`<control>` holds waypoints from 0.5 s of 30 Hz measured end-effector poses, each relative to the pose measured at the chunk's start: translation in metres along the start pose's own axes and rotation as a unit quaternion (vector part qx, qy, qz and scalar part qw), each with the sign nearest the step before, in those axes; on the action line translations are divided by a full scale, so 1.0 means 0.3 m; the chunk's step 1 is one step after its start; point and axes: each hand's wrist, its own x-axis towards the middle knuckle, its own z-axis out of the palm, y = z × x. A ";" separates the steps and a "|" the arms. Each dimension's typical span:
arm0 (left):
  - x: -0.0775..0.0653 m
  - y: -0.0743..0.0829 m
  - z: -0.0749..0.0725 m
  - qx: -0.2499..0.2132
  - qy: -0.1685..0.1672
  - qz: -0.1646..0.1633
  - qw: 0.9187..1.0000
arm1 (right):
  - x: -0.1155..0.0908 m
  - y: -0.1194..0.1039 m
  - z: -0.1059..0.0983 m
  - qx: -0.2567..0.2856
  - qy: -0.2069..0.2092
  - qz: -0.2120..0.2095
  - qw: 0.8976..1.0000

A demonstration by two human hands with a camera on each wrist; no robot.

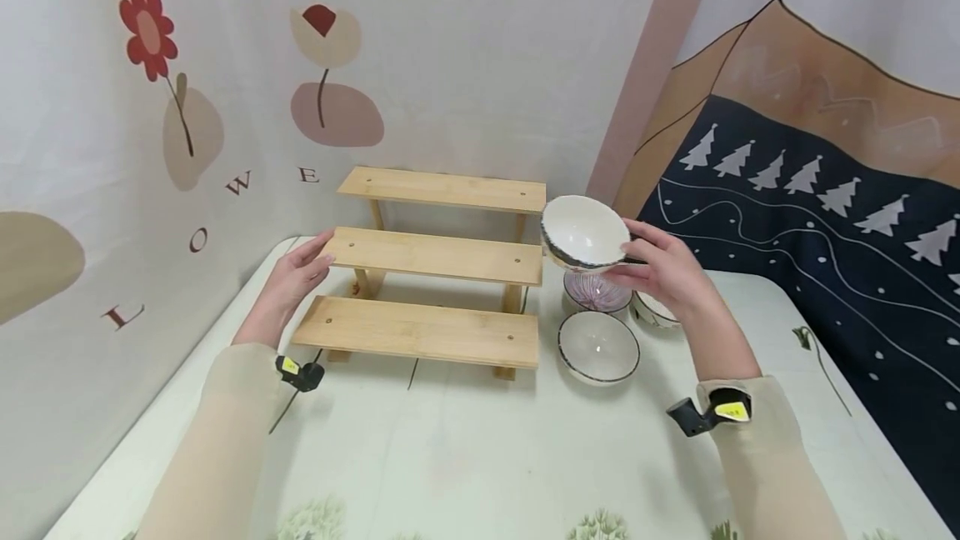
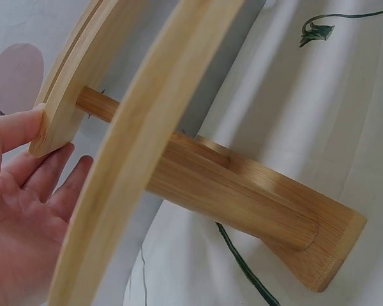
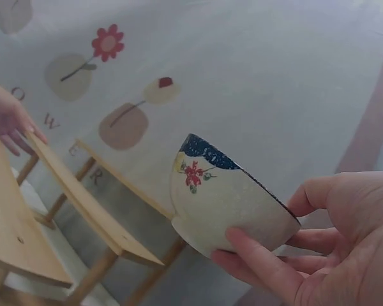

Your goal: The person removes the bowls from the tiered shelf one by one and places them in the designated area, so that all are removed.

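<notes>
My right hand (image 1: 663, 269) holds a white bowl (image 1: 585, 232) tilted in the air, just right of a three-tier wooden shelf stand (image 1: 435, 255). In the right wrist view its thumb is at the rim and its fingers support the underside; the bowl (image 3: 236, 210) has a dark blue speckled edge and a red flower. At the stand's left side, my left hand (image 1: 292, 277) grips the end of the middle board. The left wrist view has the thumb against the board's end (image 2: 57, 127) and the other fingers underneath.
Beneath the raised bowl, a purple-patterned bowl (image 1: 596, 292), a white dark-rimmed bowl (image 1: 598, 347) and a partly hidden bowl (image 1: 654, 311) stand on the table (image 1: 465, 448). Printed cloth (image 1: 480, 48) hangs behind the stand, and a dark tree-patterned cloth (image 1: 810, 223) lies at the right.
</notes>
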 end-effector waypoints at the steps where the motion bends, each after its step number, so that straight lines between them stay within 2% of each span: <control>1: 0.000 -0.002 -0.001 0.000 0.000 0.000 1.000 | -0.008 0.003 -0.018 0.005 0.001 0.000 1.000; 9: -0.007 -0.008 -0.003 0.006 -0.001 0.006 1.000 | -0.076 0.058 -0.158 0.037 0.020 0.013 0.999; 15: -0.002 -0.003 -0.005 0.005 0.000 0.004 1.000 | -0.125 0.126 -0.248 -0.001 0.037 0.024 0.999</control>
